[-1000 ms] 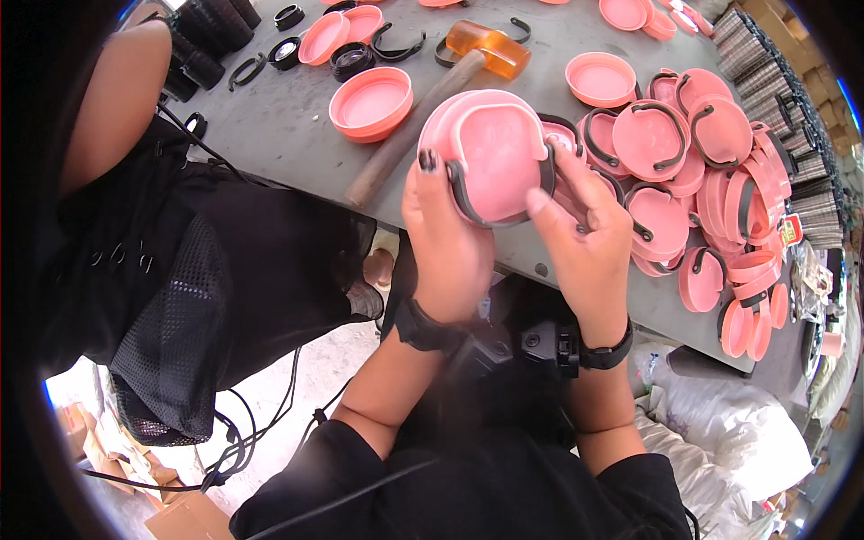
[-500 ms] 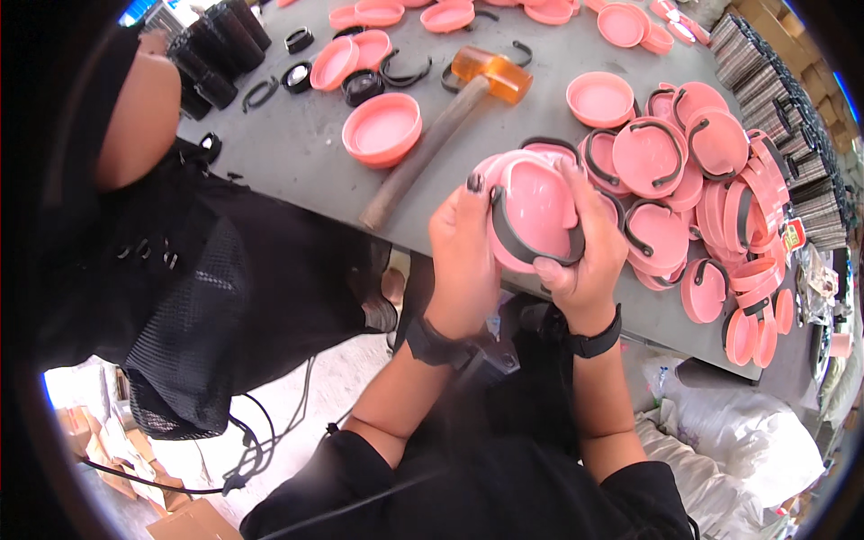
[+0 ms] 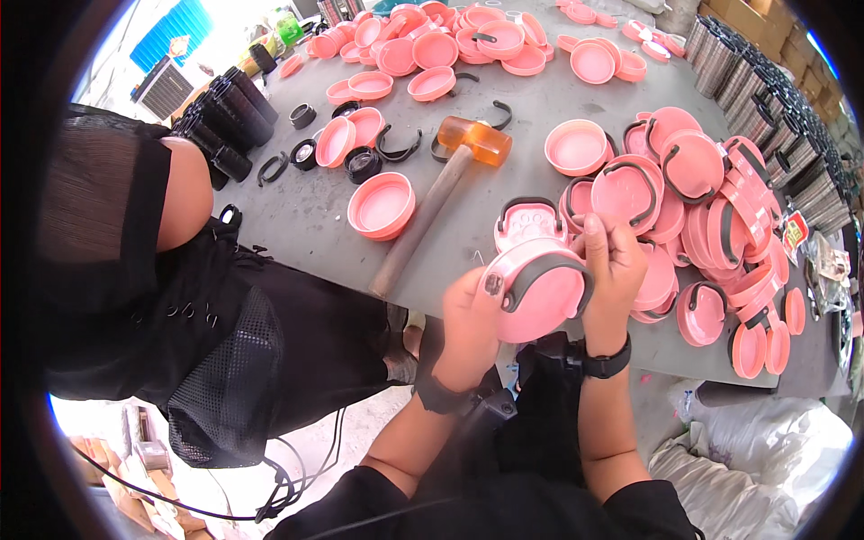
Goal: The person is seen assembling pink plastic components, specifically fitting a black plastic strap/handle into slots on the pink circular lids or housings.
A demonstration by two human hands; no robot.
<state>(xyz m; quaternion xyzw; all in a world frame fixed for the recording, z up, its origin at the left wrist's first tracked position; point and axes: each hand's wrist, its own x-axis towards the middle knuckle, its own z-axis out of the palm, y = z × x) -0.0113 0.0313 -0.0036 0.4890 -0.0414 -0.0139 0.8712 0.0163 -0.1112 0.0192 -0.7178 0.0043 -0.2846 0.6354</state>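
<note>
A shallow, round, pink plastic dish with a curved dark-grey strap (image 3: 544,292) is held just below and right of the frame's middle, tilted, over the near edge of the grey bench (image 3: 297,193). The left hand (image 3: 472,315) grasps its left side, thumb on the rim by one end of the strap; the right hand (image 3: 612,270) is at the dish's right side, fingers bent upward, and whether its grip is closed on the dish I cannot tell. Right behind, partly hidden by the held dish, is a second pink dish with a dark strap (image 3: 529,220). A crowded heap of pink strapped dishes (image 3: 693,216) fills the right, close to the right hand. Left of centre lies an orange-headed mallet with a wooden handle (image 3: 477,141), slanting toward the near edge, a loose round pink dish (image 3: 381,205) just beside it. Beyond, at top centre, more pink dishes (image 3: 432,49) pile up. Black ribbed cylinders (image 3: 225,117) stand at upper left, tall stacks of dark metallic rings (image 3: 774,117) at upper right. A black-clothed person (image 3: 297,324) takes up the left; white sacks (image 3: 756,450) lie lower right.
</note>
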